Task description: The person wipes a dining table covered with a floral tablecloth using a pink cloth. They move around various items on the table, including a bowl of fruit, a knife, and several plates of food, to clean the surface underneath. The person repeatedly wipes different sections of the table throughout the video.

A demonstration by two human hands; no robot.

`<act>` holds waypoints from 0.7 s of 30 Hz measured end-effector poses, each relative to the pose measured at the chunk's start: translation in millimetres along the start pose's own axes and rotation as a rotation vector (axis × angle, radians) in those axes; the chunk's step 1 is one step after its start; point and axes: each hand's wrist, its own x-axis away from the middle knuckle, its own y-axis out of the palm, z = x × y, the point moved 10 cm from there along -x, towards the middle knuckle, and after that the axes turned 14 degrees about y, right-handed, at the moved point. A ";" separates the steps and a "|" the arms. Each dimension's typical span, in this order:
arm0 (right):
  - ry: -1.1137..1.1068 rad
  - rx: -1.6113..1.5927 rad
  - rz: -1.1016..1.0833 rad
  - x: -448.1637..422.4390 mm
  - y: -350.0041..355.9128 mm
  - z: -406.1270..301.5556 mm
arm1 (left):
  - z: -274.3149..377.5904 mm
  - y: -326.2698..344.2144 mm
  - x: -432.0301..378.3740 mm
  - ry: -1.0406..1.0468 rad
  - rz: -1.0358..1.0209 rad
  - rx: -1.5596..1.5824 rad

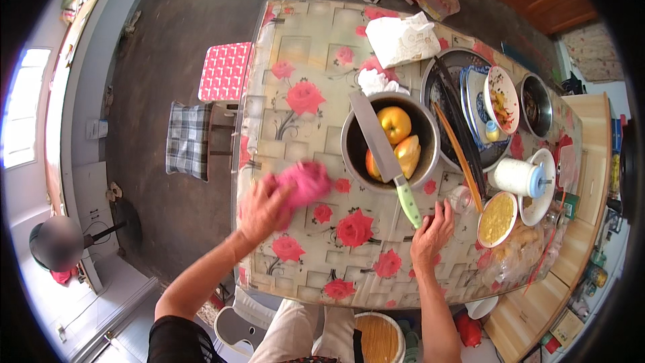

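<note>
My left hand (pixel 264 209) holds a crumpled pink cloth (pixel 303 184) on the rose-patterned tablecloth (pixel 287 146), near the table's left edge. At the centre stands a metal pot (pixel 433 136) with several yellow-red fruits (pixel 394 125) inside; one looks cut. A cleaver (pixel 375 136) lies across the pot's rim, its green handle pointing down towards me. My right hand (pixel 432 234) rests at the tip of that handle with bent fingers; whether it grips the handle I cannot tell. A small clear glass (pixel 459 199) is just right of my right hand.
A large round tray (pixel 433 80) holds plates and a food bowl (pixel 501 100). Right of it are a steel pot (pixel 535 106), a white jar (pixel 514 177), a bowl of yellow food (pixel 497 219) and plastic bags. A white paper bag (pixel 403 40) lies at the back. Stools stand left; a person (pixel 56 247) is far left.
</note>
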 end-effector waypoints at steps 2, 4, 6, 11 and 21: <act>-0.011 -0.015 0.005 0.2 0.0 -2.5 | 50.1 14.0 44.8 0.094 -0.097 0.132; -0.015 -0.018 0.017 -1.4 -3.3 -3.4 | 90.8 15.2 55.2 0.206 -0.149 0.177; -0.017 -0.014 0.029 -1.1 -3.6 -1.5 | 72.6 17.3 52.2 0.149 -0.110 0.198; -0.039 -0.015 0.064 -1.1 -3.3 1.8 | -20.9 -6.0 -41.2 -0.296 0.210 0.066; -0.045 -0.021 0.099 1.1 -5.8 -2.7 | 164.8 63.6 19.9 0.017 0.067 0.193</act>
